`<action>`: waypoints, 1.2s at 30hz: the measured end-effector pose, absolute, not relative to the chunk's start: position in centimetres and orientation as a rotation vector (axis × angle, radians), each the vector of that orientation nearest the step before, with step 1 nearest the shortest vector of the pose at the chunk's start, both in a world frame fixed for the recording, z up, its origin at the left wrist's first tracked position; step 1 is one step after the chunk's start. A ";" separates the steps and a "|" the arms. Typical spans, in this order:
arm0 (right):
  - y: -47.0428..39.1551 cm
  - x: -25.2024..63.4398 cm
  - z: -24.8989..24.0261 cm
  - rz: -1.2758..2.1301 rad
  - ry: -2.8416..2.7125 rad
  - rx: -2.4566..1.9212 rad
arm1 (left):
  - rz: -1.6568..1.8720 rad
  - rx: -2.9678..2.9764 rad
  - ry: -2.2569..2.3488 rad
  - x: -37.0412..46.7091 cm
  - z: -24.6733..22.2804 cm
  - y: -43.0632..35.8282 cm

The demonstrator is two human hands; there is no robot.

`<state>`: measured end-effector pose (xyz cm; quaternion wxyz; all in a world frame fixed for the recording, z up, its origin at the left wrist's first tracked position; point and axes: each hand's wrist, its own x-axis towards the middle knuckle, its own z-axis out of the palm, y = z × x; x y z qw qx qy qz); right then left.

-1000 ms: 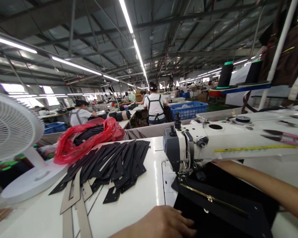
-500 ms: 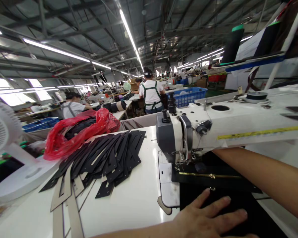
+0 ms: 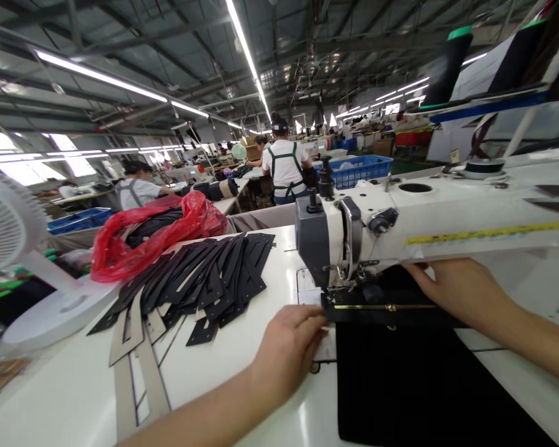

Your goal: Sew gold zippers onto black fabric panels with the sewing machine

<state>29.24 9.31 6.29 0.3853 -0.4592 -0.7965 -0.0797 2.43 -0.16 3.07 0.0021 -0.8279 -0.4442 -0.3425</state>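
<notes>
Black fabric (image 3: pixel 400 385) with a gold zipper (image 3: pixel 377 307) lies under the head of a white sewing machine (image 3: pixel 447 223) and hangs toward the front of the table. My left hand (image 3: pixel 293 344) is at the fabric's left edge beside the needle plate, its fingers closed together on that edge. Behind the zipper, my right hand (image 3: pixel 451 285) reaches under the machine arm, thumb and fingers at the fabric's back right part. Its fingertips are partly hidden by the fabric and the machine.
Black strips (image 3: pixel 214 279) lie piled left of the machine beside a red plastic bag (image 3: pixel 144 242). A white fan (image 3: pixel 51 292) stands far left. Behind are a blue basket (image 3: pixel 363 174) and a person in a white shirt (image 3: pixel 284 164). Thread cones (image 3: pixel 449 68) stand upper right.
My left hand has moved left and back from lying spread on the fabric to its left edge. My right hand has come into view from behind the machine arm.
</notes>
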 end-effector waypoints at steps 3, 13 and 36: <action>6.0 27.5 5.6 -0.219 -2.274 -0.997 | -0.924 -2.607 -1.315 1.9 2.3 1.3; 5.4 21.9 2.4 -0.214 -2.413 -0.698 | -0.693 -2.512 -1.260 3.2 1.8 1.6; 5.7 21.9 2.7 -0.297 -2.481 -0.683 | -0.675 -2.501 -1.200 3.2 2.5 1.7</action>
